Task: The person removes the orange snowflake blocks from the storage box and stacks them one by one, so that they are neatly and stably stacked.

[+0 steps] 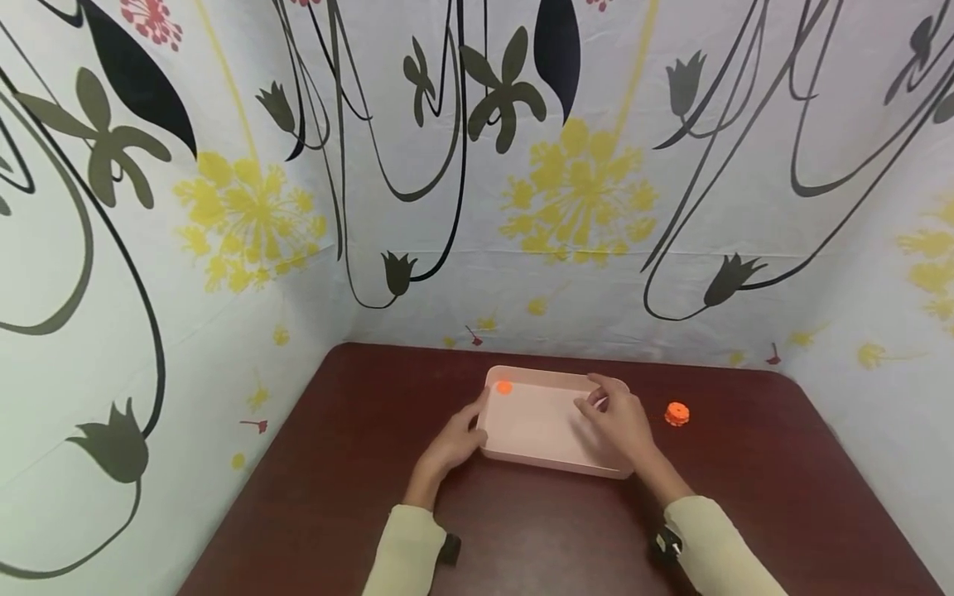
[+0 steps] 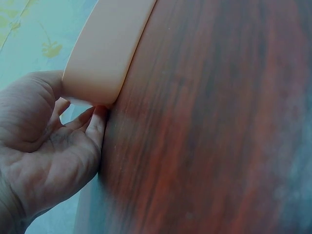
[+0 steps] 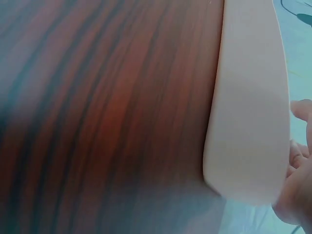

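A pale pink rectangular tray (image 1: 547, 422) lies on the dark red-brown table. My left hand (image 1: 455, 439) holds the tray's left end, thumb near the front corner and fingers along the side wall. In the left wrist view that hand (image 2: 48, 131) touches the tray's corner (image 2: 102, 63). An orange disc (image 1: 504, 387) lies inside the tray at the far left corner. Over the tray's right part is my right hand (image 1: 619, 418), fingers bent; whether anything small is between them is hidden. The right wrist view catches only part of the right hand (image 3: 297, 180) behind the tray wall (image 3: 248, 112).
A small stack of orange discs (image 1: 676, 414) stands on the table (image 1: 522, 538) to the right of the tray. White cloth walls (image 1: 462, 290) with a plant print surround the table at the back and both sides.
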The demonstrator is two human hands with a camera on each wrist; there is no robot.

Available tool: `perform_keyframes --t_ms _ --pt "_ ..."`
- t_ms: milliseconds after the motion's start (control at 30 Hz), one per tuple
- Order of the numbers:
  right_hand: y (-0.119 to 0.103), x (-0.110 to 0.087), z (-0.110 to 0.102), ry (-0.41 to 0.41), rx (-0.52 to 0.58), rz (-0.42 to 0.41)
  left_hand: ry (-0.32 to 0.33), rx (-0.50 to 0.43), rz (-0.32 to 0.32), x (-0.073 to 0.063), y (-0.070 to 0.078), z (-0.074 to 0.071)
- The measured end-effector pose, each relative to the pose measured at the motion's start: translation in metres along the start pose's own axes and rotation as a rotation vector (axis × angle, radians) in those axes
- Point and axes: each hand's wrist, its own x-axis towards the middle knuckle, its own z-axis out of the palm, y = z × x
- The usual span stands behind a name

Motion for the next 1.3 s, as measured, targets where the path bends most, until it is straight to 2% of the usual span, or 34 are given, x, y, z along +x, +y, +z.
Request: perform_keyframes --t_ms 133,300,733,1000,1300 --pt "-0.006 0.006 0.013 -0.034 0.075 -0.011 -0.001 0.005 0.003 0.001 0.001 0.0" --pt "-0.017 0.01 0.031 -0.101 0.109 0.054 0.009 -0.014 -0.006 0.001 0.002 0.0" --pt "-0.044 0.018 0.065 -0.082 0.16 0.051 0.021 -0.006 -0.012 0.002 0.002 0.002" --pt "-0.058 0.025 0.086 -0.083 0.228 0.076 0.018 0.016 0.016 0.0 0.001 -0.001" --pt "-0.064 0.035 0.101 -0.083 0.172 0.078 -0.001 0.019 0.038 0.001 0.001 -0.001"
